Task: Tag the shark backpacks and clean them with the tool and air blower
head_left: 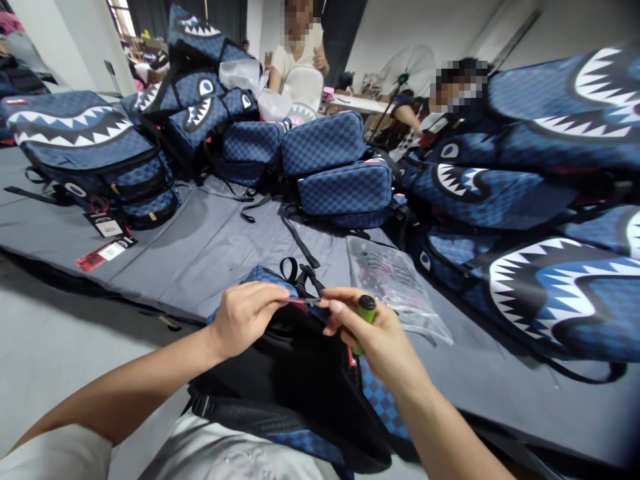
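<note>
Left hand [243, 317] and right hand [383, 340] pinch opposite ends of a thin reddish strip [303, 303], long axis left-right, above the black-lined blue-checkered backpack [295, 373] at the bench's [165, 267] near edge. Right fingers also grip a green black-capped cylinder [367, 311].

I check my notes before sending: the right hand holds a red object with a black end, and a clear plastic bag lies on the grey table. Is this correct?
The object in the right hand is green, not red, as the head view shows. Its black end and the clear plastic bag on the grey table are correct.
</note>
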Motion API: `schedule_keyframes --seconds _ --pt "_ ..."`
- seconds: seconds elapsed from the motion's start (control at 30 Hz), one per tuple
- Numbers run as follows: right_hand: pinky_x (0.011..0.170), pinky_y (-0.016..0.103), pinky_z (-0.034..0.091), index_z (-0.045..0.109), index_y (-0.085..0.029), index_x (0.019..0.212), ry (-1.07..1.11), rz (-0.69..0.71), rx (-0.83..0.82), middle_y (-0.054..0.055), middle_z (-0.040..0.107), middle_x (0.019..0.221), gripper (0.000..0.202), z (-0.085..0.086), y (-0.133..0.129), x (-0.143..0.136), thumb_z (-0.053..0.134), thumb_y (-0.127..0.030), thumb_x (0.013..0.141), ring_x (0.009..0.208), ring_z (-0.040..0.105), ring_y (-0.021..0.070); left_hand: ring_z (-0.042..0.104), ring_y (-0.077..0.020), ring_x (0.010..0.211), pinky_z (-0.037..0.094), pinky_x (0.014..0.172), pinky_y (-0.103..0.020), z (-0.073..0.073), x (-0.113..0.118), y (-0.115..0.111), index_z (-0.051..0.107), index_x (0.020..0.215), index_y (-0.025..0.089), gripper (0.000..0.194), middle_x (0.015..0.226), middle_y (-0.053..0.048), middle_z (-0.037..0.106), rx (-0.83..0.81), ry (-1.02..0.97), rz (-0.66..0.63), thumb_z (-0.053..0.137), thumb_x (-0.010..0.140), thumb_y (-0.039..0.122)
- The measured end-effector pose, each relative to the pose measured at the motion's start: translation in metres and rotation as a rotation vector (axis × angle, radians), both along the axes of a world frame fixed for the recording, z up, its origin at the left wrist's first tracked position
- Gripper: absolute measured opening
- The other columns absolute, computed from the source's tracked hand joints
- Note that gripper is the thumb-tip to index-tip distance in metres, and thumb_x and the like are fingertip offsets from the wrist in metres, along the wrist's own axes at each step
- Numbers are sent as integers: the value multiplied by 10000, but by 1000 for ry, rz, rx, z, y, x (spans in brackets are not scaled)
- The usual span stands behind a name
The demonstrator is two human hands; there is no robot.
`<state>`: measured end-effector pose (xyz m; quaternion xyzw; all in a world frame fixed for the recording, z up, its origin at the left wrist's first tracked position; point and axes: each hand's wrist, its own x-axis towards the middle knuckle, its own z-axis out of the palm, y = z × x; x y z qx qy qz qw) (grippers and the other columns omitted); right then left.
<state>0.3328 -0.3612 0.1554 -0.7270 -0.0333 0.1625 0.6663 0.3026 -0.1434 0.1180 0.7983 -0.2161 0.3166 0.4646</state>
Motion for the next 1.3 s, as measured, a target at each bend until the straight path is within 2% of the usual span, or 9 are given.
schedule_keyframes --seconds 0.1,0.3,0.47,0.57,0.7,0.83,0.93,1.13,1.3 --pt "395 177 240 659 -142 1051 94 66 -13 87 706 809 567 3 -4 4 762 -594 723 518 574 116 698 -200 1057 596 885 -320 -4 -1 10 683 1054 154 215 1054 -80 752 281 -404 52 589 884 60" --pt "421 187 291 666 -152 795 98 282 -119 -48 518 557 397 4 0 9 804 -507 683 445 420 63 639 -180 1152 574 956 -326 -8 -4 14 666 1062 205 192 1109 -41 721 451 -546 4 680 874 170" --pt "490 232 398 682 -181 826 -223 88 -347 -13 604 637 248 0 -12 15 717 -417 759 524 520 117 453 -322 1352 487 1059 -537 -34 -31 31 582 1279 179 472 1361 -176 546 479 -150 157 692 874 395" --pt "551 240 431 686 -192 844 -467 100 -497 9 662 702 147 -3 -9 10 639 -330 832 603 591 143 334 -382 1427 445 1085 -589 -55 -45 33 645 1166 171 320 1503 -189 388 550 69 162 703 858 237" --pt "646 225 462 651 -201 862 -723 268 -579 14 705 800 127 -13 11 -4 534 -152 866 700 654 143 289 -376 1458 398 1142 -590 -75 -48 33 656 1069 170 286 1571 -140 253 409 -5 108 712 805 77" --pt "653 236 432 661 -194 893 -634 530 -907 31 731 851 287 -29 30 -10 494 -7 754 774 688 176 348 -360 1434 440 1114 -583 -82 -45 37 628 1104 194 375 1551 -129 284 367 -102 110 745 771 68" --pt "681 257 422 680 -201 953 -502 672 -1149 51 749 931 316 -35 40 -6 495 -14 778 855 702 208 362 -338 1434 446 1112 -565 -85 -46 40 593 1093 198 355 1543 -129 311 364 -80 81 736 791 77" --pt "711 285 457 678 -170 1024 -471 845 -1315 114 750 1000 305 -30 60 3 474 -21 853 922 715 256 364 -347 1445 448 1106 -541 -99 -53 39 283 1481 200 773 1543 -229 350 192 246 319 713 861 368" --pt "738 305 503 710 -144 1047 -491 967 -1374 137 758 959 316 -34 73 12 492 -25 852 915 732 275 580 -266 1281 549 1013 -410 -120 -56 39 204 1540 242 707 1418 -160 554 262 448 356 546 955 446"
